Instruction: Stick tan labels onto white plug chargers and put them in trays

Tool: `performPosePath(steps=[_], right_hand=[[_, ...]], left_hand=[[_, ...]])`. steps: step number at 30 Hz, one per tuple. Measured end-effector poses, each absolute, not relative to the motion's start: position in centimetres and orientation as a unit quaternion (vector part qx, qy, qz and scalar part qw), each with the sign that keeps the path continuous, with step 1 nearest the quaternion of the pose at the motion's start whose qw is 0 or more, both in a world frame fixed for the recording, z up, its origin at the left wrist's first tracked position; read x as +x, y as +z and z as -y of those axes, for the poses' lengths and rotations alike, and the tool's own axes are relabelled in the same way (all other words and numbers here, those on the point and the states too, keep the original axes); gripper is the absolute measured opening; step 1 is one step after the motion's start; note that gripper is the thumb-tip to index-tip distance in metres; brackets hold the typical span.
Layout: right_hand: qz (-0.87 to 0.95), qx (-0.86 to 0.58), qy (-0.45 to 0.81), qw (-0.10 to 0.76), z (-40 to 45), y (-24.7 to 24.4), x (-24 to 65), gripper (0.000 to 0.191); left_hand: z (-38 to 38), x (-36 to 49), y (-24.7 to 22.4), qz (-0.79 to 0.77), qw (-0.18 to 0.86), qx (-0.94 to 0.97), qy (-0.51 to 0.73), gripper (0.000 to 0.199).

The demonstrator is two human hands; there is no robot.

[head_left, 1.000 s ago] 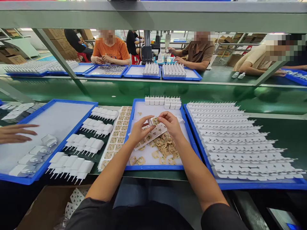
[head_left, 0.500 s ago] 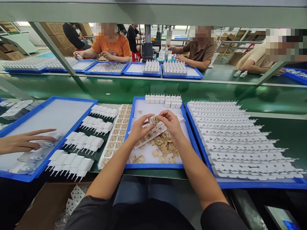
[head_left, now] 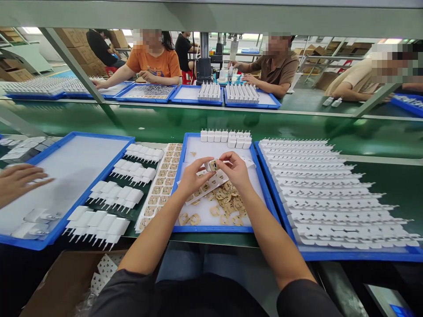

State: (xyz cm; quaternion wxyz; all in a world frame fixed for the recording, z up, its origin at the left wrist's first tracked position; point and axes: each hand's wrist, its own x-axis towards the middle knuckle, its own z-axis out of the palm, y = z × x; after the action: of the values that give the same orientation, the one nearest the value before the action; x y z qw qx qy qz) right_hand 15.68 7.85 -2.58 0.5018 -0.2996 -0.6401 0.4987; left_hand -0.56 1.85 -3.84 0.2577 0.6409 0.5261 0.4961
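Smooth plastic plug (head_left: 212,165), matt papery stickers (head_left: 228,200), glossy green surface (head_left: 185,118), blue plastic tray (head_left: 214,229)

A plug (head_left: 212,166) sat between my left hand (head_left: 195,177) and right hand (head_left: 235,169), above the middle tray (head_left: 213,229): loose labels (head_left: 228,199) nearer me, grouped plugs (head_left: 224,138) at its far edge. Leftward lay label sheets (head_left: 157,189), lined-up plugs (head_left: 104,222), the left tray (head_left: 95,152); rightward, the plug-filled right tray (head_left: 363,254).

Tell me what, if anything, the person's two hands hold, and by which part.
A white charger plug: the left hand pinches its body; the right hand grips at its tan-faced end.
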Motion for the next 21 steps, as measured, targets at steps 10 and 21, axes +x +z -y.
performPosePath(steps=[10, 21], right_hand=[[0.666, -0.314, 0.446, 0.509, -7.65, -2.69, 15.51, 0.018], [0.683, -0.366, 0.336, 0.536, -7.50, -2.29, 15.92, 0.021]], left_hand=[[-1.90, -0.63, -4.16, -0.527, 0.246, 0.646, 0.495, 0.044], [-1.98, -0.49, -4.52, -0.496, 0.251, 0.615, 0.560, 0.044]])
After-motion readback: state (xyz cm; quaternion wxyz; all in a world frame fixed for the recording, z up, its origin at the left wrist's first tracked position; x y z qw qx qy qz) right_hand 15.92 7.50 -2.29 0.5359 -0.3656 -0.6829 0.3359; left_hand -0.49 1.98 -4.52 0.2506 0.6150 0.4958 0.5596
